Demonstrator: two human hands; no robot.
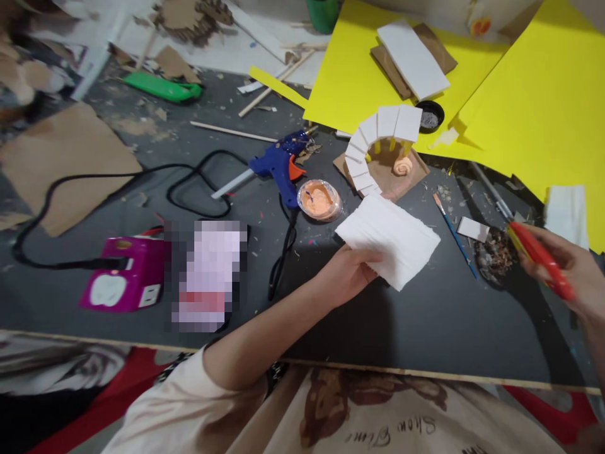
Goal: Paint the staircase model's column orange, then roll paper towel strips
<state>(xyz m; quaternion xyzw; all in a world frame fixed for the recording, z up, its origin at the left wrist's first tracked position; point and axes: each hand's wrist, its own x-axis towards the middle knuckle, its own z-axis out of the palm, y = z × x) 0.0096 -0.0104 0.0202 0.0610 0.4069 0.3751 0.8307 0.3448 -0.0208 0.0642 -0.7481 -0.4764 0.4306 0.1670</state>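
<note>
My left hand (352,274) is closed on a white folded tissue (394,236) with uneven edges, thumb on top, held above the grey table. At the right, my right hand (562,258) grips a long-nosed lighter (539,255) by its red and yellow handle. Its metal tube points up and to the left. Below it lies a dish of dark burnt bits (494,255), with a small white card (474,229) at its edge. Just beyond the tissue stands a curved model of white steps (368,145) on a cardboard base, with a peach coil (403,166) on it.
A blue glue gun (278,164) lies left of a tub of peach paste (319,200). Its black cable runs to a magenta box (125,274) near a blurred-out phone (210,274). A paintbrush (456,236), yellow sheets (543,107) and a green cutter (163,87) lie around.
</note>
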